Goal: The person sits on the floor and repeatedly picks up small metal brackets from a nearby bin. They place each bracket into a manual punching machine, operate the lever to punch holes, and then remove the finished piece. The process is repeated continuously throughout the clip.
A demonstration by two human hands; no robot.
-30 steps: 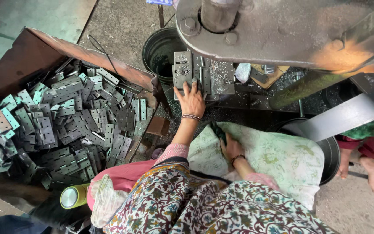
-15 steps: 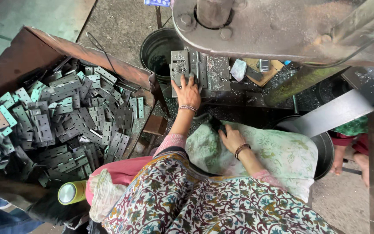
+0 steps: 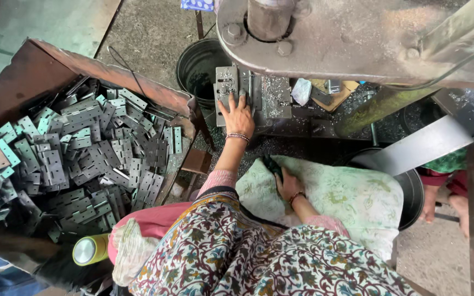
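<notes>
Left hand (image 3: 238, 116) laid flat, fingers spread, on a grey perforated metal hinge plate (image 3: 226, 87) seated on the press bed; pressing rather than gripping, fingertips at the plate's lower half. Right hand (image 3: 287, 183) lower and nearer the body, curled shut around a small dark object (image 3: 271, 165), resting on a pale green floral cloth (image 3: 352, 197); kind of object too dark to make out. Hands well apart, beaded bracelet on each wrist. Just right of the left hand, a second grey steel block strewn with shavings (image 3: 276, 97), leaving little free room on that side. Directly above both, the heavy grey press head (image 3: 357, 38), overhanging and hiding the far end of the bed. Beyond the left hand, a black round bucket (image 3: 196, 71), its right rim cut off by the press. Far to the left of the left hand, a rusty brown sheet-metal bin (image 3: 39, 71) heaped with grey and green-tinted hinge plates (image 3: 83, 153), its edge running close by the left forearm. Near the left elbow, a yellow-green cylindrical can (image 3: 90, 249). Right of the right hand, another person's bare foot (image 3: 429, 203), body cut off at the frame edge.
</notes>
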